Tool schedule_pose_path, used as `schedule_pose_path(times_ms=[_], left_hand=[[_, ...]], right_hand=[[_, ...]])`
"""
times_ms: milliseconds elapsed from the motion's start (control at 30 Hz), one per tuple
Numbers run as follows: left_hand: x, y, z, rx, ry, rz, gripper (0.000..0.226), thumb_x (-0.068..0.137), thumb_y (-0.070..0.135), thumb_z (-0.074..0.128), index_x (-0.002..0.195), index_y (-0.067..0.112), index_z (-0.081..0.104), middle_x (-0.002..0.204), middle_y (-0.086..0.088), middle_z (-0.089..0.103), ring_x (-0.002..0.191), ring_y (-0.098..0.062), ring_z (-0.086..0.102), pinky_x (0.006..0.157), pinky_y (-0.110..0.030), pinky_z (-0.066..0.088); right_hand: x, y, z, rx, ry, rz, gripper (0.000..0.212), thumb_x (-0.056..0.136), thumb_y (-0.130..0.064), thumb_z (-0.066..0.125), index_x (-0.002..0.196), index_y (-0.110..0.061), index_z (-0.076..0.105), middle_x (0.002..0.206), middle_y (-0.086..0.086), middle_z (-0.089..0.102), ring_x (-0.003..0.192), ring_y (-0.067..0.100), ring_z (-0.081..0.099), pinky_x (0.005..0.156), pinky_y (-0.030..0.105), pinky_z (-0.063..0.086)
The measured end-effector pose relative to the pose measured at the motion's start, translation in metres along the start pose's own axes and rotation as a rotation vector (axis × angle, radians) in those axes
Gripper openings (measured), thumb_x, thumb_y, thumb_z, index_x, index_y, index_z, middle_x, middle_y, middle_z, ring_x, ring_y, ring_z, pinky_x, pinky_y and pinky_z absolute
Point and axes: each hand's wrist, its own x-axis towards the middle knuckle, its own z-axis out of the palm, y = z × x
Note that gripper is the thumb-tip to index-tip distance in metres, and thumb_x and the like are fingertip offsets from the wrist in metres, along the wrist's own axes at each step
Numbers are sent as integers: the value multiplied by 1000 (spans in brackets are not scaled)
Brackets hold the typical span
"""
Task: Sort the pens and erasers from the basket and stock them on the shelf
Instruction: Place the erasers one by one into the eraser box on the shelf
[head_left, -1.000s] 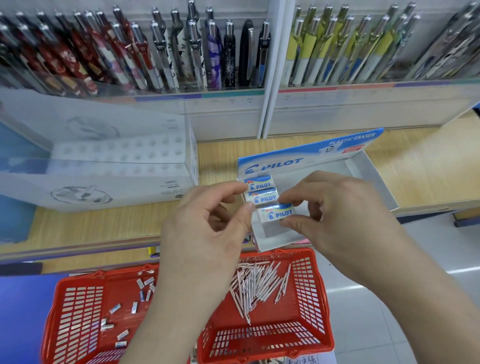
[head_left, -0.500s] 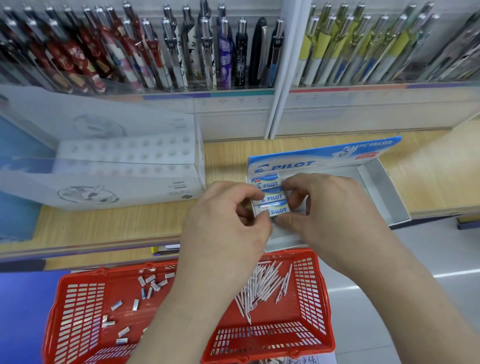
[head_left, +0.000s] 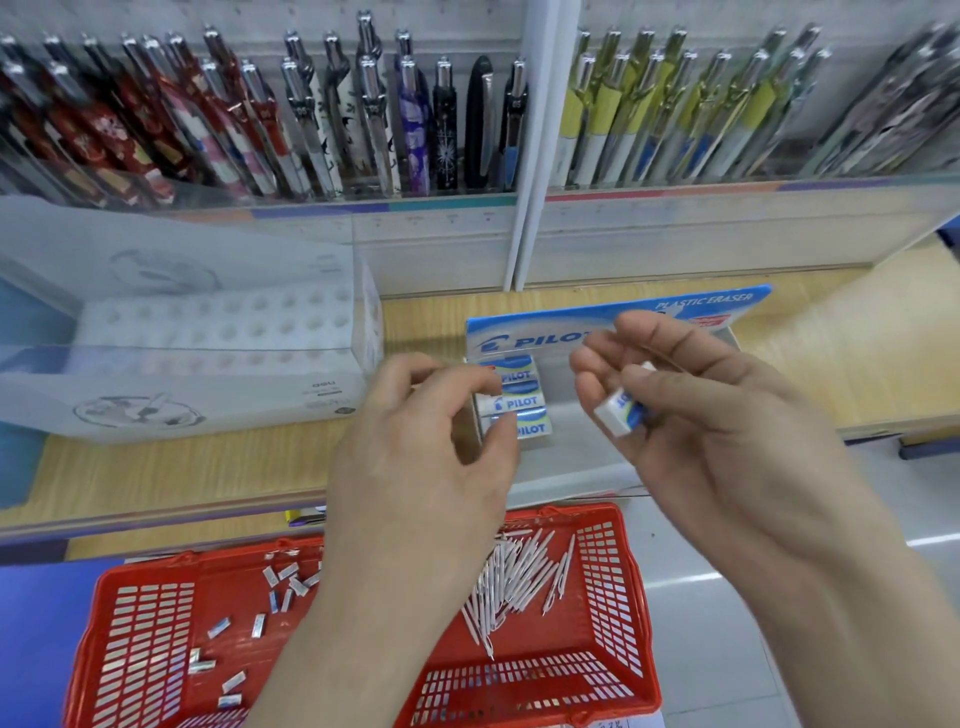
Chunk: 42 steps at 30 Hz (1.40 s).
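Three blue-and-white Pilot erasers (head_left: 525, 402) lie stacked as a row at the left end of the open Pilot eraser box (head_left: 623, 318) on the wooden shelf (head_left: 841, 358). My left hand (head_left: 415, 467) has its index finger and thumb pinching the left ends of that row. To the right, over the box, my right hand (head_left: 727, 441) holds a single eraser (head_left: 615, 417) in its curled fingers. Below stands the red basket (head_left: 640, 597), with several white pens (head_left: 519, 577) and several loose erasers (head_left: 285, 587) on its bottom.
A white and clear pen display box (head_left: 208, 338) with empty holes stands on the shelf at the left. Rows of pens (head_left: 363, 130) fill the rack above. Grey floor shows to the right of the basket.
The three erasers went from being held in the air by both hands down into the box. My right hand has come away to the right with one eraser in it.
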Motion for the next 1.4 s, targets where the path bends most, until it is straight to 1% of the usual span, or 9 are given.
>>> schedule_pose_path(times_ms=[167,367,567,800,900,1000,1167,1267,1400], left_hand=[[-12,28,-7,-329,-79,29,20,72,35,71,92,35,69,89,14,65,73,-8,65,63,-15,51],[-17,32,4,-348,37,23,26,69,24,74,91,36,68,78,16,67,68,-2,65,60,-9,48],[-21,34,6,-398,81,-44,21,66,32,76,85,33,67,73,11,67,66,-10,65,59,-19,51],[-23,26,-10,-623,-145,-48,41,74,27,73,113,38,65,102,8,63,82,-13,64,68,-18,52],[-18,22,-18,-631,-253,-55,35,73,22,74,106,35,70,98,10,68,81,-5,65,69,-12,49],[-14,14,-20,-635,-183,-191,29,58,33,78,87,29,76,78,3,73,67,-6,66,62,-15,51],[-13,9,-16,-487,-156,-185,28,56,45,72,79,29,74,71,5,68,60,-3,60,56,-10,44],[-11,-3,-13,-317,-97,-128,9,74,35,72,83,36,71,81,11,64,70,-5,60,61,-7,44],[-7,-13,-7,-165,-102,-80,23,81,18,69,95,37,69,85,15,62,72,-2,61,68,-13,50]], right_hand=[[-8,9,6,137,-6,56,33,64,7,54,94,2,66,89,17,72,85,25,73,69,28,59],[-18,11,7,147,11,77,44,69,5,57,112,-1,61,104,20,71,97,26,70,77,29,58],[-24,9,2,3,7,77,38,67,-1,65,105,0,62,90,23,72,74,27,71,62,28,57],[-27,3,-3,-436,-62,-6,15,71,-9,73,84,-15,78,84,11,75,73,20,66,62,29,54],[-26,3,-3,-541,-162,11,17,69,-16,80,87,-15,78,86,15,74,79,30,68,70,35,55],[-26,-1,-7,-589,-148,0,25,59,-19,77,83,-11,77,82,9,75,72,18,70,61,20,54],[-21,-1,-8,-905,-175,-121,19,67,-6,79,81,-19,74,76,0,73,67,11,69,63,15,53],[-11,0,-13,-1212,-138,-218,22,71,-10,80,77,-29,71,69,-11,70,66,2,66,67,15,52],[-2,6,-12,-1478,-140,-248,23,72,-11,79,81,-30,70,71,-15,66,72,1,63,72,17,50]])
